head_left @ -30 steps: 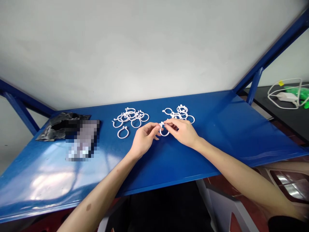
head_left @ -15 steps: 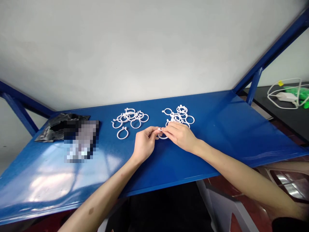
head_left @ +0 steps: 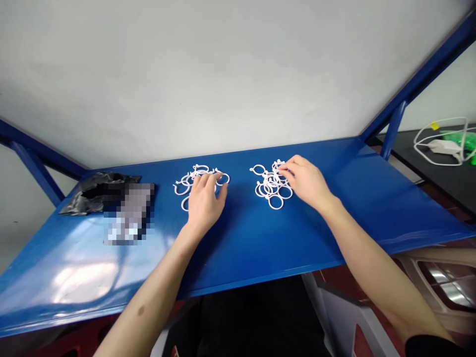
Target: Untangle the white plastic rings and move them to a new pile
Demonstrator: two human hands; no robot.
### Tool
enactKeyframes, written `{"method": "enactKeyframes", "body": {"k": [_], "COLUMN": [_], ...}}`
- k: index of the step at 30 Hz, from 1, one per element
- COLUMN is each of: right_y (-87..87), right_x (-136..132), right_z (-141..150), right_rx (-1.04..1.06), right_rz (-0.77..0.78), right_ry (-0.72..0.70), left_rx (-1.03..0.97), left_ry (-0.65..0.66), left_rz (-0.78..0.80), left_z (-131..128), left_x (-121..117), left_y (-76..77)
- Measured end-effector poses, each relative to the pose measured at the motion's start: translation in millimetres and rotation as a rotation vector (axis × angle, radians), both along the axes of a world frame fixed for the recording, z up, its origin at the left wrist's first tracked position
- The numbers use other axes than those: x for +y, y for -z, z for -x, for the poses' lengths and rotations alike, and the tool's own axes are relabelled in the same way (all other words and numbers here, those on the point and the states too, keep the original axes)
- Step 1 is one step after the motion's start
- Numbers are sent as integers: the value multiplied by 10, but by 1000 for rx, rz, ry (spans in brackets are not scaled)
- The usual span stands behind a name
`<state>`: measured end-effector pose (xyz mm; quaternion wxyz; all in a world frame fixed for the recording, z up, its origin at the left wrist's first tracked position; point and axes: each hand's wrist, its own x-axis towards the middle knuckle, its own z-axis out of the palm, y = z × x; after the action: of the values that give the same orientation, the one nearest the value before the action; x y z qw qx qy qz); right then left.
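Note:
Two piles of white plastic rings lie on a blue metal shelf [head_left: 334, 198]. My left hand [head_left: 204, 199] lies palm down on the left pile of rings [head_left: 186, 181], with its fingers stretched out over them and nothing gripped. My right hand [head_left: 305, 181] sits at the far right side of the right pile of rings [head_left: 269, 187], its bent fingertips touching the rings at the back. One single ring [head_left: 275, 202] lies at the near edge of that pile, free of both hands.
A crumpled black plastic bag [head_left: 94, 191] and a blurred-out object [head_left: 128, 213] lie at the left of the shelf. Blue frame struts rise at both ends. A black table at the far right carries a white cable and charger [head_left: 441, 144].
Both hands were pinching one ring between the piles. They have let it go and moved apart, the left hand onto the left pile and the right hand to the right pile.

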<state>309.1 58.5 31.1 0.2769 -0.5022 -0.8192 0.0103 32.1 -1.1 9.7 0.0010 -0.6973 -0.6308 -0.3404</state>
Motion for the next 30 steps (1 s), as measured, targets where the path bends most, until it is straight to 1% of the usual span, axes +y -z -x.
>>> {"method": "enactKeyframes", "body": {"k": [2,4,7,10,12,14,16,18,20,21,22,24,25,27,28,30], "right_y": [-31,-50,-62,-69,-78,-90,-98,-91,-65,-46,-25,18,37,69,82,109], "right_x": [68,98,92,63,46,34,23,5,-32,-61,-98,-192,-246,-350,-394,-457], "right_z": [-143,-230,-253,-215,-191,-170,-140,-85,3,59,119,247,308,416,459,522], "right_rx": [-56,-80,-86,-116,-118,-96,-69,-35,19,55,96,177,210,258,276,306], "right_rz": [93,197,313,384,402,387,349,285,192,142,96,42,35,58,80,117], "right_ry": [75,74,66,90,95,108,123,124,79,29,-38,-200,-279,-408,-451,-493], "left_rx": [127,205,275,306,298,273,238,177,34,-86,-241,-607,-786,-1085,-1195,-1342], "left_ry": [-82,-126,-152,-125,-92,-65,-49,-36,17,77,164,353,434,541,573,603], "left_rz": [4,44,102,135,140,135,128,101,63,61,87,199,257,348,382,440], "left_z": [85,135,167,193,216,232,232,209,166,141,115,64,40,-4,-25,-73], "left_x": [58,100,137,158,169,172,160,126,75,46,18,-30,-47,-68,-74,-82], "left_y": [66,130,191,214,223,224,203,146,56,6,-40,-108,-126,-130,-120,-93]}}
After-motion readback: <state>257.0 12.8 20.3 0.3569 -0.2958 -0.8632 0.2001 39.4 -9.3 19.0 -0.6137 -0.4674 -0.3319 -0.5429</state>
